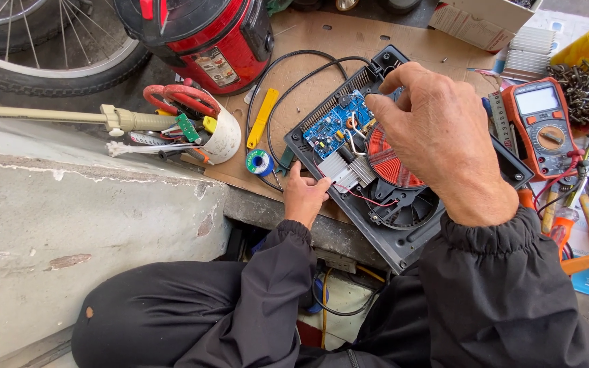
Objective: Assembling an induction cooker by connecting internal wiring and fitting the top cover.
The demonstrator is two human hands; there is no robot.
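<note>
Biggest thing up top is the bicycle wheel (42,41), way off to the far left of both hands, with a red cooker pot (202,34) next to it, well above the left hand. Everything sits on a sheet of brown cardboard (322,34).

Right under the hands is the opened-up induction cooker (403,235), black housing, guts showing. The right hand (438,136) hovers over it, fingers curled and pinched down at the edge of the blue circuit board (332,126), fingertips right by the red coil (386,163). Can't tell whether it's actually pinching a wire or just touching it. The fan (410,204) sits just below that hand's wrist.

The left hand (305,194) is half closed and rests on the near-left edge of the housing, fingertips touching the silver heatsink (345,174).

An orange multimeter (540,126) lies just right of the right hand. Left of the left hand is a white cup (223,136) stuffed with tools, red-handled scissors (178,99) on top. Between cup and left hand: a yellow pry tool (262,117) and a little spool of solder (259,162). A pile of screws (581,88) sits at the far right.
</note>
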